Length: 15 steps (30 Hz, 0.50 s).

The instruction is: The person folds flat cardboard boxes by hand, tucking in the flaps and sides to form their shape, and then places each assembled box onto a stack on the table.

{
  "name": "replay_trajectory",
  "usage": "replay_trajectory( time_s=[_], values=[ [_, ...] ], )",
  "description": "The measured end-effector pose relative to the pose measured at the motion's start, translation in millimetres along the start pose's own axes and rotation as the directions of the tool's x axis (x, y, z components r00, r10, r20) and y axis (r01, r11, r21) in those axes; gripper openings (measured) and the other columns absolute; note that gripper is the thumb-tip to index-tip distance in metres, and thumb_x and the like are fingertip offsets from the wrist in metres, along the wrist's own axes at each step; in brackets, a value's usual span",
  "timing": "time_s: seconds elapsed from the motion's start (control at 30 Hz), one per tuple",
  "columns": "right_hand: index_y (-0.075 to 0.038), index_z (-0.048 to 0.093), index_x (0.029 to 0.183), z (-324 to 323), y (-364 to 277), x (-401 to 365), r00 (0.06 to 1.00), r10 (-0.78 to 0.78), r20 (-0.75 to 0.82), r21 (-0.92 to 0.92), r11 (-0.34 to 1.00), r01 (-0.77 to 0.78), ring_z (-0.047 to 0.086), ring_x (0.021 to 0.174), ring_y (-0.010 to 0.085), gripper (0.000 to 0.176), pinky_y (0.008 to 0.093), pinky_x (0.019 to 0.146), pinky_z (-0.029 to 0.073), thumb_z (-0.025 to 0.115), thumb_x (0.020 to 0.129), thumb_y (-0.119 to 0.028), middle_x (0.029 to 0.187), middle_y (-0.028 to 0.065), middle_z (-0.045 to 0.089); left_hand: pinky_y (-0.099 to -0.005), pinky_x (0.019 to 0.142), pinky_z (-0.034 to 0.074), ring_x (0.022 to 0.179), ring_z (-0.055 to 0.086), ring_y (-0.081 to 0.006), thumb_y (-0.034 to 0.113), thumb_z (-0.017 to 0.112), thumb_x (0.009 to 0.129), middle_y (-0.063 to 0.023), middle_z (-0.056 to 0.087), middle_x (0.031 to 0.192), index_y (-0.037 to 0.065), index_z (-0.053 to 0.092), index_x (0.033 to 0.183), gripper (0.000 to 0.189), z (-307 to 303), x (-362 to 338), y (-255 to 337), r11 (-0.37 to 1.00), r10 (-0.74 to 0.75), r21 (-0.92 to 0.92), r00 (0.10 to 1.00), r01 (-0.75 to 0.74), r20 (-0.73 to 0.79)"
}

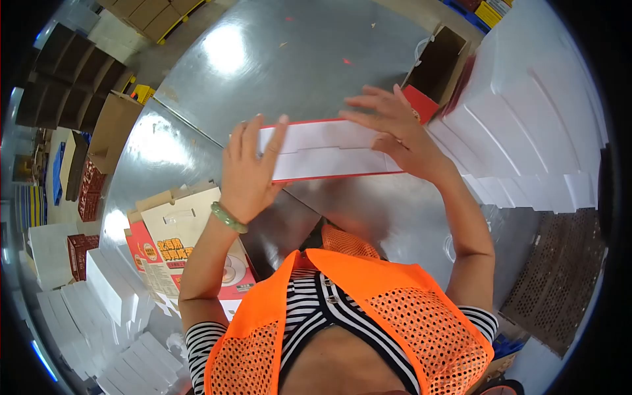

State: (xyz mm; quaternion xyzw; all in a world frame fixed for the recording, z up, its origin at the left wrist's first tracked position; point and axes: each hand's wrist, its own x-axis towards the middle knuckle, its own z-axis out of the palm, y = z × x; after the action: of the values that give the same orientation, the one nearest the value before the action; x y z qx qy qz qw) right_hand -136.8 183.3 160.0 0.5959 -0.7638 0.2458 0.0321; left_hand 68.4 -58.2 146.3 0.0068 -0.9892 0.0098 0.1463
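Box (329, 150) long axis left-right, white face to camera; left hand (253, 164) grips left end, right hand (405, 138) open at right; metal table (309, 66) below, white stacks (520, 112) right.

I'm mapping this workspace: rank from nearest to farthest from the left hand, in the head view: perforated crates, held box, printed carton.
1. Held box: touching the left hand.
2. Printed carton: lower left, by the forearm.
3. Perforated crates: far right.
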Motion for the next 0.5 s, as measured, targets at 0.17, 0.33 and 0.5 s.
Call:
replay_trajectory(
  time_s=[0.17,0.33,0.5],
  values=[
    [-0.026,0.036,0.155,-9,-21,-14,0.993,0.096,0.071,-0.057,0.994,-0.092,0.034,0.143,0.0412,0.102,0.0613,0.119,0.019,0.085,0.068,-0.044,0.154,0.016,0.039,-0.0514,0.104,0.039,0.124,0.048,-0.0405,0.033,0.09,0.058,-0.0177,0.047,0.145,0.013,0.049,0.148,0.101,-8,9,-9,0.961,-0.05,-0.275,0.997,0.035,-0.05],
    [-0.027,0.031,0.158,14,-13,13,0.994,0.014,0.111,-0.483,0.875,0.041,0.033,0.142,0.0419,0.116,0.0583,0.116,0.025,0.091,0.059,-0.033,0.152,0.0232,0.037,-0.0493,0.103,0.041,0.119,0.053,-0.0393,0.034,0.088,0.062,-0.0173,0.054,0.139,0.009,0.058,0.139,0.087,-14,24,-29,0.962,0.114,-0.235,0.988,-0.137,-0.109],
    [-0.024,0.033,0.158,15,-6,47,0.984,0.157,0.086,-0.091,0.985,-0.149,0.039,0.139,0.0369,0.101,0.05,0.115,0.03,0.086,0.071,-0.02,0.146,0.0196,0.042,-0.0464,0.108,0.039,0.126,0.052,-0.0311,0.027,0.081,0.081,-0.0139,0.051,0.144,0.006,0.046,0.147,0.078,-51,33,-77,0.955,-0.168,-0.297,0.808,-0.009,-0.565]
  ],
)
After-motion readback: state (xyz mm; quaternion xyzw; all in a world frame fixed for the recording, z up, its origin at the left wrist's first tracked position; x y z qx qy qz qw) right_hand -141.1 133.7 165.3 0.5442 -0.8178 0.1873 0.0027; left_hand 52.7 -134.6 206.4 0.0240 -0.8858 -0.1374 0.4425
